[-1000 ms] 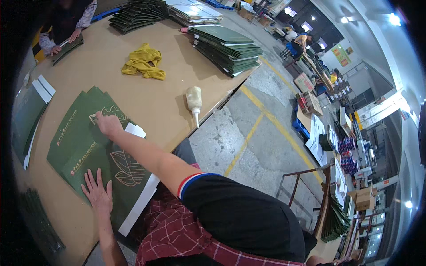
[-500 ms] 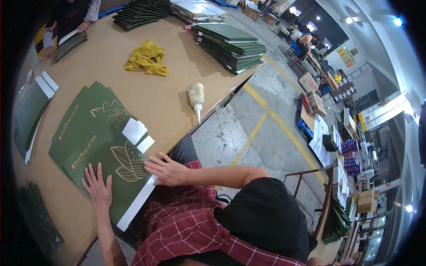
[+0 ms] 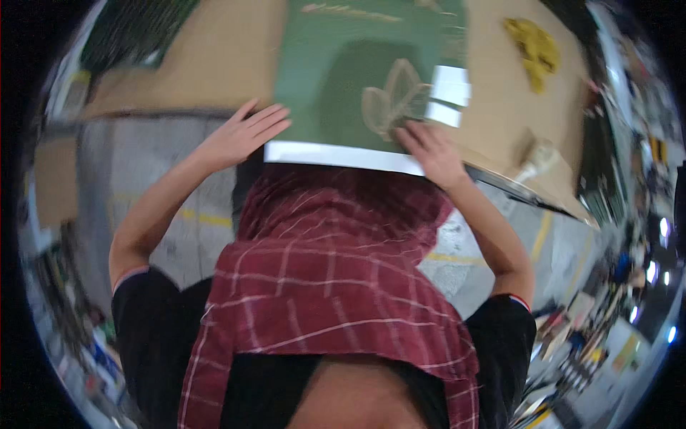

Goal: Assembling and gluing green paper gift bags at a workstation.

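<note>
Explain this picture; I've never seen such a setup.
There is no machine: these are a person's bare left hand and right hand. A fisheye camera on their head looks down, so straight edges bend. On the brown table lies a flat green sheet with a pale leaf drawing and a white strip along its near edge. To the right are a crumpled yellow cloth and a pale squeeze bottle. The left hand reaches over the sheet's left edge; the right rests at its near right corner. Neither visibly grips anything.
</note>
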Available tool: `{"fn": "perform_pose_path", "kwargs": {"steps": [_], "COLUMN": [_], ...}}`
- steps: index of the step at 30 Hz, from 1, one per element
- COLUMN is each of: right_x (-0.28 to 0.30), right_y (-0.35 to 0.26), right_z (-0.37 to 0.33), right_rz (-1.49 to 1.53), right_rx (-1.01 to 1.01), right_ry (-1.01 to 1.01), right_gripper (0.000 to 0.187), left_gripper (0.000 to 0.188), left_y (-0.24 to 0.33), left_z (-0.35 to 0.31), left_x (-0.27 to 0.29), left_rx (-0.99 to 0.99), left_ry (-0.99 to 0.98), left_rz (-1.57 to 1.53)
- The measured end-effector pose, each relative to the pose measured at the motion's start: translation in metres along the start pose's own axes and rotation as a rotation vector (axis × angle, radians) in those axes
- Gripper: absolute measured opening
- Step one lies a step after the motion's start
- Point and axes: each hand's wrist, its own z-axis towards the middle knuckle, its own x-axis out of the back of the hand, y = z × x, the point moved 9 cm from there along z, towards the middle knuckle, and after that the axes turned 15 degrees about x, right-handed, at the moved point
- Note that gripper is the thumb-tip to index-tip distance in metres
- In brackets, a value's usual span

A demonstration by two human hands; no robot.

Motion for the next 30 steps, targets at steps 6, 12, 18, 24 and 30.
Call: {"fn": "perform_pose_path", "kwargs": {"steps": [6,12,18,24,30], "right_x": [-0.006,0.014,0.02,0.001,-0.013], "right_y": [-0.017,-0.009,0.014,0.056,0.081], "right_z": [0.002,0.007,0.011,-0.002,0.01], "right_rz": [0.024,0.018,0.174,0.467,0.5], "right_rx": [-0.029,-0.06,-0.141,-0.728,-0.81], "right_ry": [0.002,0.115,0.17,0.093,-0.019], "right_gripper": [0.041,0.04,0.031,0.037,0.051], "left_gripper": [0.05,0.045,0.04,0.054,0.073], "left_y": [0.014,0.01,0.004,-0.029,-0.027], "left_z": [-0.022,-0.017,-0.004,0.011,0.024], "left_x": [-0.009,0.0,0.008,-0.002,0.031], "left_rx": [0.084,0.025,0.046,0.384,0.976], "left_ry": [0.243,0.357,0.384,0.353,0.508], "left_rz": [-0.02,-0.193,-0.24,-0.766,-0.207]}}
